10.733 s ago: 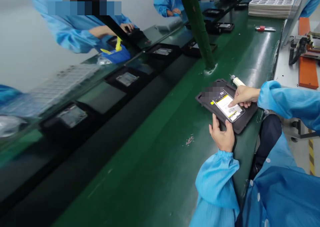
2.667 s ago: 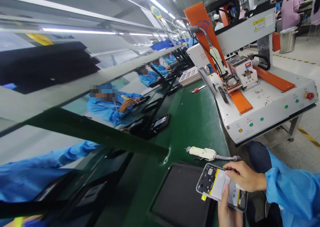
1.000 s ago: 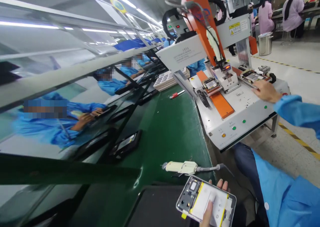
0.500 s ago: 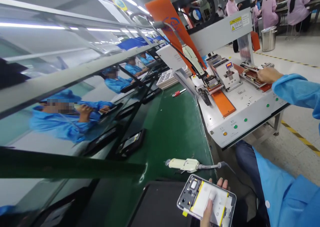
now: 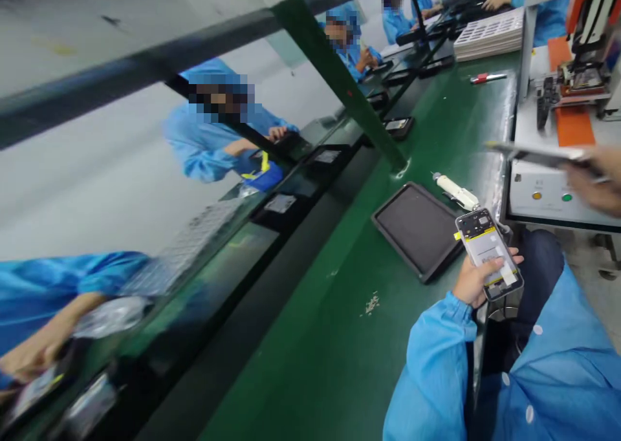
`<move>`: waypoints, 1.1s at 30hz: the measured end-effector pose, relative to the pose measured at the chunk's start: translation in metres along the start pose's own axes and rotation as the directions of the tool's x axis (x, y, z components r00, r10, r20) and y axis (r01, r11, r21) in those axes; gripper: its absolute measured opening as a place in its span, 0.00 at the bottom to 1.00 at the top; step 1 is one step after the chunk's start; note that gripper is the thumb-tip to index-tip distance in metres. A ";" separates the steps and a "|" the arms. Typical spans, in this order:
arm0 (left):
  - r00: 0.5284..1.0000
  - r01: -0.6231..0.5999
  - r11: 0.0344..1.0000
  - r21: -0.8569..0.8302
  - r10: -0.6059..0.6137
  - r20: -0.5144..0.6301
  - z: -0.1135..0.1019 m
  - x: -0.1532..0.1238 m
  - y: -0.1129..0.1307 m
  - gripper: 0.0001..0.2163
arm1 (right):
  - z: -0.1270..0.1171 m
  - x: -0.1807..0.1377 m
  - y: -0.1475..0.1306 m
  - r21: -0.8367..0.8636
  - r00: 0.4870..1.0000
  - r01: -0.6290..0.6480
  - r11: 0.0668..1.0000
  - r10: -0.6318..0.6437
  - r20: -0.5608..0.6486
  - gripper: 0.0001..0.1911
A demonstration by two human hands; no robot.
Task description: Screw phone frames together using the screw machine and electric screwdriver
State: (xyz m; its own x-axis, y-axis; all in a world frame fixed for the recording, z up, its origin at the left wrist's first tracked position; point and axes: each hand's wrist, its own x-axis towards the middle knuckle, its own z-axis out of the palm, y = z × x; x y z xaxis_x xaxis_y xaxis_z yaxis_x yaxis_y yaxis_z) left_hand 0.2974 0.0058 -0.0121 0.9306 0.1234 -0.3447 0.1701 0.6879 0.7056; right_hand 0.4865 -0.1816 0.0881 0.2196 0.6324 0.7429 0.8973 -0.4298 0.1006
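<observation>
My left hand [image 5: 469, 282] grips an opened smartphone [image 5: 485, 250], thumb across its inner face. The phone's dark upper end, pale battery area and yellow strips face up, and a small yellow tab sticks out at its side. At the right edge, my right hand [image 5: 599, 182], smeared by motion, holds a second smartphone [image 5: 538, 152] seen nearly edge-on above the machine's front. Just beyond the left hand's phone lies a cream electric screwdriver [image 5: 456, 192] on the green bench. Left of that phone rests a black shallow tray [image 5: 417, 227].
A white machine [image 5: 526, 195] with orange strips adjoins the green bench [image 5: 310, 363]. Small loose screws or bits [image 5: 372, 304] lie scattered there. A green post [image 5: 347, 85] rises beyond the tray. Co-workers in blue sit across a dark line carrying black trays; stacked white trays [image 5: 490, 37] stand far back.
My view has swung left and down. My right hand has left the machine's fixture and now carries a second smartphone toward the bench. My left hand keeps hold of its phone.
</observation>
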 end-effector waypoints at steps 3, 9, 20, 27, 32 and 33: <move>0.998 -0.039 0.999 0.021 0.040 -0.042 -0.002 -0.001 -0.005 0.23 | 0.059 0.058 -0.095 0.260 0.938 0.300 0.918 -0.333 0.094 0.17; 0.974 -0.173 0.980 0.099 0.185 -0.134 0.001 -0.001 -0.013 0.21 | 0.091 0.089 -0.166 0.398 0.810 0.097 0.912 -0.305 0.502 0.18; 0.922 -0.319 0.757 0.571 0.387 0.001 0.030 -0.011 -0.025 0.11 | 0.051 -0.049 -0.149 0.534 0.811 -0.576 0.619 0.347 0.471 0.46; 0.927 -0.313 0.274 0.909 0.296 0.230 0.018 -0.017 -0.009 0.33 | 0.015 -0.042 -0.054 0.487 0.871 -0.487 0.725 0.449 0.201 0.41; 0.782 -0.289 0.011 0.957 0.579 0.230 -0.017 -0.013 -0.004 0.27 | -0.065 -0.015 0.140 -0.014 0.791 -0.605 0.796 0.603 0.109 0.39; 0.764 -0.275 -0.006 0.961 0.606 0.222 -0.022 -0.011 -0.005 0.25 | -0.072 -0.011 0.174 -0.113 0.750 -0.643 0.757 0.653 0.104 0.38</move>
State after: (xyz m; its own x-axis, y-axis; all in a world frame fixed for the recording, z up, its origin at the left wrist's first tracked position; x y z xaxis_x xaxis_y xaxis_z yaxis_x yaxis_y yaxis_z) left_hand 0.2790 0.0168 -0.0259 0.8861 0.3520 0.3016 0.0547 -0.7256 0.6860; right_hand 0.6129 -0.3098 0.1458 0.7905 0.2611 0.5540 0.4951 -0.8050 -0.3270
